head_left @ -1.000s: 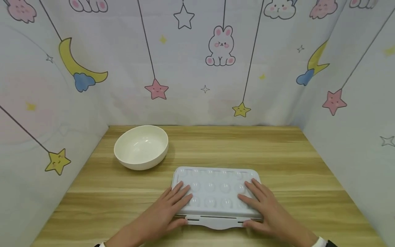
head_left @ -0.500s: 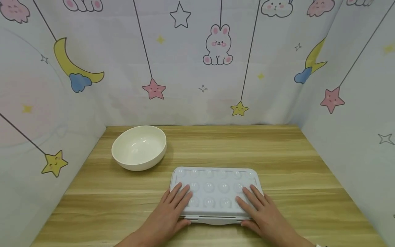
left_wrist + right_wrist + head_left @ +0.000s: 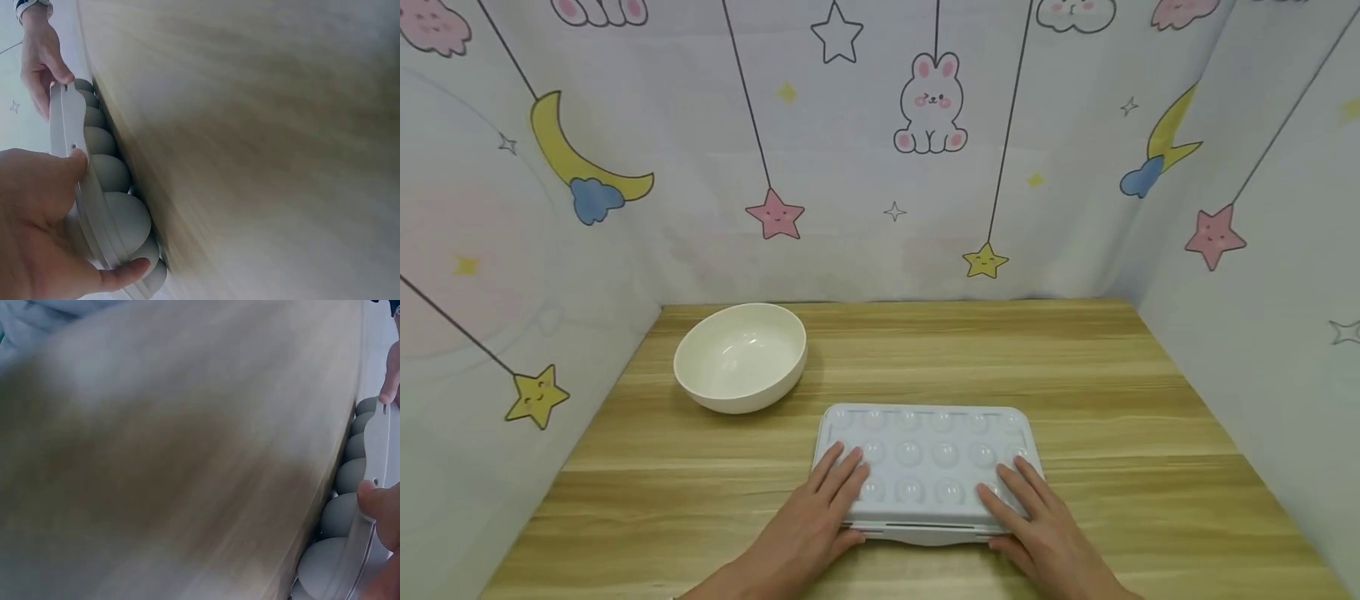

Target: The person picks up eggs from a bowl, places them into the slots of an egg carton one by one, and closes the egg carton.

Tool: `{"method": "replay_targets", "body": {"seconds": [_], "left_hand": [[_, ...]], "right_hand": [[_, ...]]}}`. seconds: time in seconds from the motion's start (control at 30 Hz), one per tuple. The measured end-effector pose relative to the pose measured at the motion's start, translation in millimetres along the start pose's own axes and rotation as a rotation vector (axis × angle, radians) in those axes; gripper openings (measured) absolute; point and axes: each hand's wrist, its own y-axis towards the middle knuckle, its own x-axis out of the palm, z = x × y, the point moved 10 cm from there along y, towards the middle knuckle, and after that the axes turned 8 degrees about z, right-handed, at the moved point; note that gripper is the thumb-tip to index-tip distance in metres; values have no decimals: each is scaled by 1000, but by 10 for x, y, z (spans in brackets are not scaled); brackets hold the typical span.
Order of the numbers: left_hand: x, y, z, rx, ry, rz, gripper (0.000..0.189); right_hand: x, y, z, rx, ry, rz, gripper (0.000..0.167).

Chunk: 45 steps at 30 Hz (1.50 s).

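A white plastic egg box (image 3: 927, 467) with rows of round bumps on its lid lies on the table, lid down over its base. My left hand (image 3: 808, 518) grips its left front corner: fingers spread over the lid, thumb at the front edge. At the right front corner my right hand (image 3: 1047, 527) holds it in the same way. In the left wrist view, the thumb (image 3: 77, 164) presses the front flap (image 3: 75, 115) beside a small slot, above the rounded egg cups (image 3: 128, 220) of the base. The box's inside is hidden.
A cream bowl (image 3: 741, 360) stands at the back left, with nothing visible in it. White curtains (image 3: 865, 242) printed with stars, moons and a rabbit enclose the wooden table (image 3: 1112, 383) at the back and both sides.
The front flap of the egg box, broad and slotted a second ago, now shows narrower from above. Both hands have shifted only slightly and keep to the same corners.
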Motion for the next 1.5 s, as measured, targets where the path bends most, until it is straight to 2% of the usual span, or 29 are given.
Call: {"method": "replay_targets", "body": {"seconds": [0.2,0.3,0.5,0.63,0.83,1.03,1.33,1.5], "left_hand": [[19,-20,51,26,61,8,81],[20,10,35,7,45,16,80],[46,120,-50,-73,1,-15,76],[71,141,-70,-102,14,-29,77],[86,150,-84,-128,22,-16,77],[114,173,-97,-136,18,-1,76],[198,149,-166,-142,27,-23,79],[203,158,-186,-136,44,-11,79]], "right_hand": [[19,-33,35,-1,81,-8,57],[12,-30,68,-2,100,8,57],[19,20,137,27,56,2,58],[23,34,160,34,34,-5,59],[34,53,182,13,14,33,56],[63,71,201,0,16,42,55],[111,91,246,20,46,9,55],[149,95,277,43,46,-13,55]]}}
